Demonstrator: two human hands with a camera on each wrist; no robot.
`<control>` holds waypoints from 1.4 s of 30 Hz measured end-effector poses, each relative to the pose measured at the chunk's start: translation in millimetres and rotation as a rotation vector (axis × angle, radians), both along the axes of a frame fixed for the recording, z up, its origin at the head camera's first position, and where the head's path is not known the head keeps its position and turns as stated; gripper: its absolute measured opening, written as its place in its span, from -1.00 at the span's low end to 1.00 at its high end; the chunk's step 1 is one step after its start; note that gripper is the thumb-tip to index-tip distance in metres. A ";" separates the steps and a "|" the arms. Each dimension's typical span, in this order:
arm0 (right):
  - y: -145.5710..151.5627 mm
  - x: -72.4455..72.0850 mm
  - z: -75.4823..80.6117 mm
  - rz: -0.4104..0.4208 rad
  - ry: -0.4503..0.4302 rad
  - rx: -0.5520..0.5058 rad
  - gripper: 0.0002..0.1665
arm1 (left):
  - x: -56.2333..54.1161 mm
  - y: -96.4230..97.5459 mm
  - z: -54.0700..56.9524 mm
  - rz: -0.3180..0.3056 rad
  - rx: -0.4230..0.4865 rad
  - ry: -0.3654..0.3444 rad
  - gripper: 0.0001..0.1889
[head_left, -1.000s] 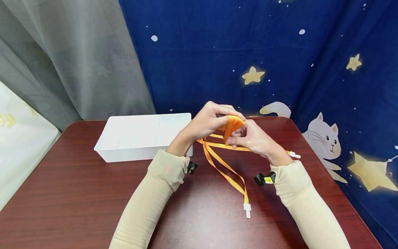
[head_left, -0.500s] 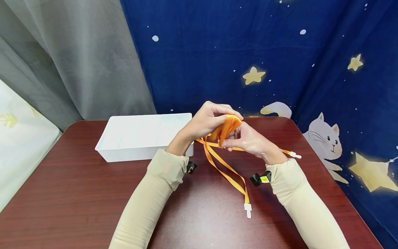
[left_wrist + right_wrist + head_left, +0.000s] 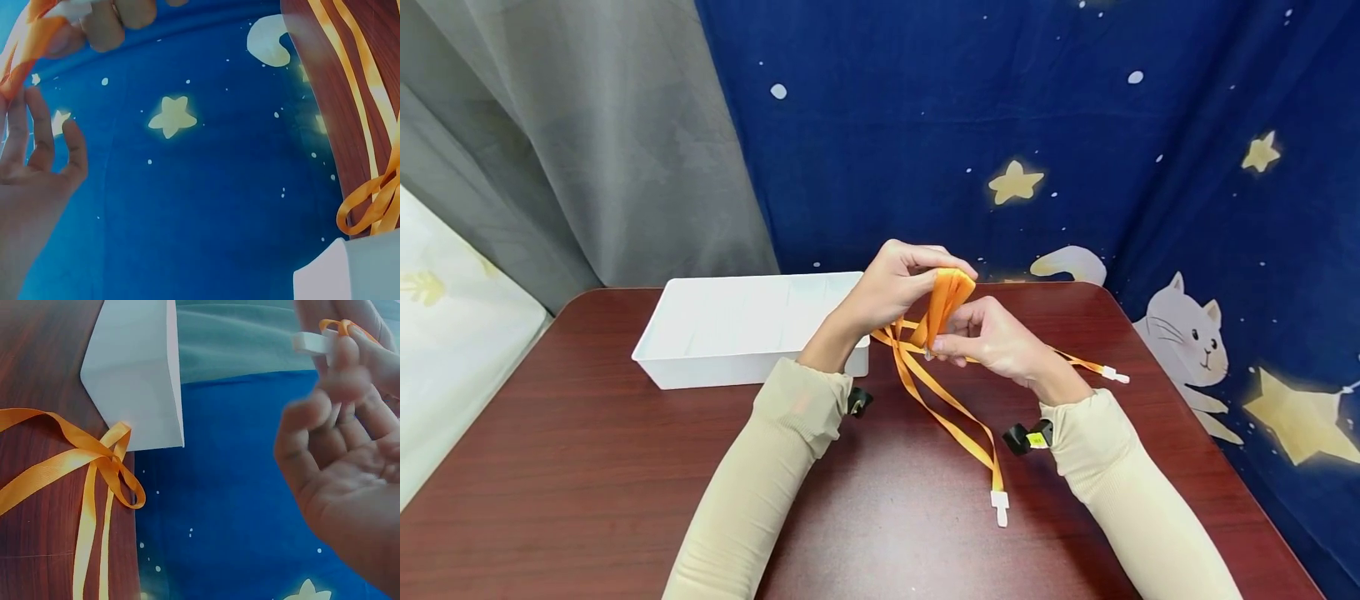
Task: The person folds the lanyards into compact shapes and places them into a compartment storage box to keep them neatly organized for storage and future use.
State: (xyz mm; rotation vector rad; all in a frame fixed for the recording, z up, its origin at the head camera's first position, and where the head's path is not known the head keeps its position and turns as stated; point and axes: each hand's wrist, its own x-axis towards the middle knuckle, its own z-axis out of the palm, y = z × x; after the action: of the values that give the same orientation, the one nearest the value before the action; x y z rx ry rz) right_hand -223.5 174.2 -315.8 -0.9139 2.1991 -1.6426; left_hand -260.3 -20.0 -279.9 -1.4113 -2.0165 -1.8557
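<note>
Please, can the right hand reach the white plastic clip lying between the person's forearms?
Probably yes: nothing covers the white plastic clip, though the right hand, pinching a folded orange ribbon lanyard, may need freeing first.

Near the table's point(image 3: 587, 483) far edge, fingers of the left hand point(image 3: 891, 287) and right hand point(image 3: 996, 337) partly cover a folded orange lanyard point(image 3: 951, 296). The left hand and wrist hide part of the white box's point(image 3: 700, 373) right end. The right hand blocks part of a loose lanyard point(image 3: 1077, 361) reaching toward the table's right edge. In the right wrist view, its fingertips look blurred. The head view cuts off the table's near edge.
</note>
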 end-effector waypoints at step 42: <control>-12.3 23.2 -2.4 -0.042 0.202 -0.387 -0.93 | -5.8 -7.2 -12.4 0.208 -0.012 -0.128 -0.85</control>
State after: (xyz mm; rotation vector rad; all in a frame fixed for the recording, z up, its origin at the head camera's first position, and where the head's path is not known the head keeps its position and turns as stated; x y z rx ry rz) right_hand -200.3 161.8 -318.2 -1.1842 2.0678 -2.1276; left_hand -266.1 -27.2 -292.3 -1.0625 -2.1419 -1.8899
